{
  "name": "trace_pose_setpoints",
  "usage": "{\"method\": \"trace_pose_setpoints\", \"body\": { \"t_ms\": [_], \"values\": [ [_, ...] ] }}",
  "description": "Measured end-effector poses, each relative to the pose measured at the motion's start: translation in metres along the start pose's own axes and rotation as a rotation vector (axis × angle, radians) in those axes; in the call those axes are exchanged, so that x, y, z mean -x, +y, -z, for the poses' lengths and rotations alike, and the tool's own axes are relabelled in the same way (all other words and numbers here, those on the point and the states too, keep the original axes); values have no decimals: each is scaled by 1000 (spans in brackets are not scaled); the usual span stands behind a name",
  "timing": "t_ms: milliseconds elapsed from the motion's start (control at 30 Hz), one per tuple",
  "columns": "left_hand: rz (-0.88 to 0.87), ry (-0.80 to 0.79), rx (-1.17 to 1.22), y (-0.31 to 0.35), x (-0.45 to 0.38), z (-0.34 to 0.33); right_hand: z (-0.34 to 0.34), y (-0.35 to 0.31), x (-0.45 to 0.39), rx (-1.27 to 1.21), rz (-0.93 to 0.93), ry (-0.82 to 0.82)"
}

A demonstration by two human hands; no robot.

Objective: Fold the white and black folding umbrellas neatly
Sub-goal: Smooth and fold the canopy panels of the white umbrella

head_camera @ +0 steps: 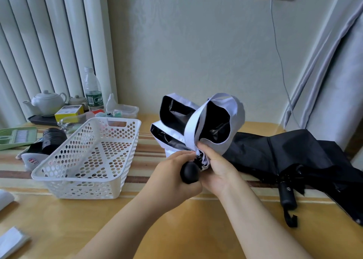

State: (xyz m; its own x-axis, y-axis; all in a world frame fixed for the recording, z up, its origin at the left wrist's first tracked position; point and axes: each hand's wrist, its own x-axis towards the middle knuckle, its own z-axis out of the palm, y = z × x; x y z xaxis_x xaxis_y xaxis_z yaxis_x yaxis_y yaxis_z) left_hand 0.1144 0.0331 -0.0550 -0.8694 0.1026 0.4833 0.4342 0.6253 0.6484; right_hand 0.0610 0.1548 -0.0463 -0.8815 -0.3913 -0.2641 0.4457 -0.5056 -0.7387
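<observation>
The white umbrella (pixel 231 121), white outside and black inside, is held up over the middle of the table with its loose panels puffed out. My left hand (pixel 169 178) grips its round black handle (pixel 190 172). My right hand (pixel 218 168) pinches the white fabric and rib ends just above the handle. The black umbrella (pixel 294 152) lies unfolded on the table to the right, its handle (pixel 287 196) and wrist strap pointing toward me.
A white perforated basket (pixel 88 158) stands left of my hands on the striped yellow table (pixel 196 219). Behind it are a teapot (pixel 47 101), a water bottle (pixel 92 90), boxes and small clutter. A cable (pixel 279 52) hangs down the wall.
</observation>
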Motion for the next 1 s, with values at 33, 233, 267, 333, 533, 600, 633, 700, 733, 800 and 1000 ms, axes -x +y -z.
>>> {"method": "trace_pose_setpoints", "body": {
  "t_ms": [33, 233, 267, 333, 533, 600, 633, 700, 733, 800, 1000],
  "values": [
    [6, -4, -3, 0, 0, 0, -2, -1, 1, 32, 2, 22],
    [28, -45, -44, -2, 0, -1, -11, -5, 3, 168, 29, 223],
    [26, -50, -49, -2, -1, -1, -11, -7, 3, 181, 20, 243],
    [11, -47, -63, -1, -2, 0, -13, -10, 5, 222, -17, 239],
    [-53, -67, -87, 3, -4, -2, -12, -8, 7, 626, 122, 339],
    [-59, -45, -55, 3, -4, -3, -9, -1, 7, 726, 253, 361],
    [-59, -30, -38, 4, -4, -4, -8, 2, 8, 758, 321, 343],
    [-59, -12, -13, 6, -4, -4, -5, 7, 7, 814, 389, 301],
    [-62, -7, -5, 6, -3, -3, -4, 9, 7, 815, 387, 289],
    [-59, -5, -1, 7, -1, -3, -2, 11, 7, 737, 346, 245],
    [-33, -39, -9, -1, 2, -3, -1, 9, 14, 396, 239, 91]
  ]
}}
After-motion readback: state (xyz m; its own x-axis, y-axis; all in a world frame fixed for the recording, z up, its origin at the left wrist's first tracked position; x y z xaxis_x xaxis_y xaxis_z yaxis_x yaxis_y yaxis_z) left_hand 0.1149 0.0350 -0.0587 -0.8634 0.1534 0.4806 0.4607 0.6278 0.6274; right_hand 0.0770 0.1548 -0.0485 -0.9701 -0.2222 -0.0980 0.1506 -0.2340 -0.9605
